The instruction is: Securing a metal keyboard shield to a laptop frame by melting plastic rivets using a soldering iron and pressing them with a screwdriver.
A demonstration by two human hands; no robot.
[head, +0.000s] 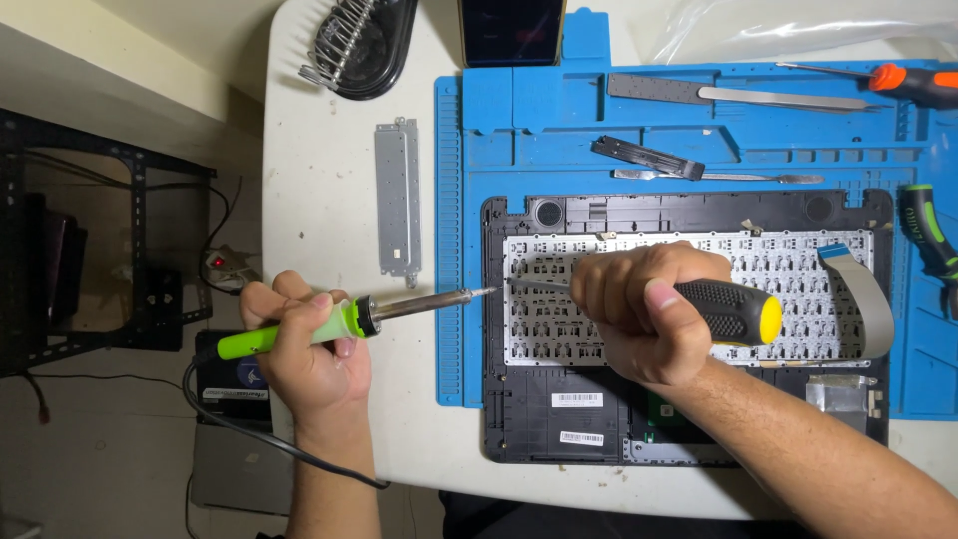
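The right hand [639, 314] hides the screwdriver [733, 311] shaft; the phone [511, 30] runs past the top edge.

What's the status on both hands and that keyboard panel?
Left hand shut on green soldering iron, tip at keyboard's left edge. Right hand shut on screwdriver, blade on keyboard backplate. Ribbon cable lies right, clear.

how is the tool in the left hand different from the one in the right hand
The soldering iron in the left hand has a slim bright green handle trailing a black cord; the screwdriver in the right hand has a thick black handle with a yellow end and no cord. The iron's metal tip is bare; the screwdriver's shaft is mostly hidden. Both point at the keyboard's left edge.
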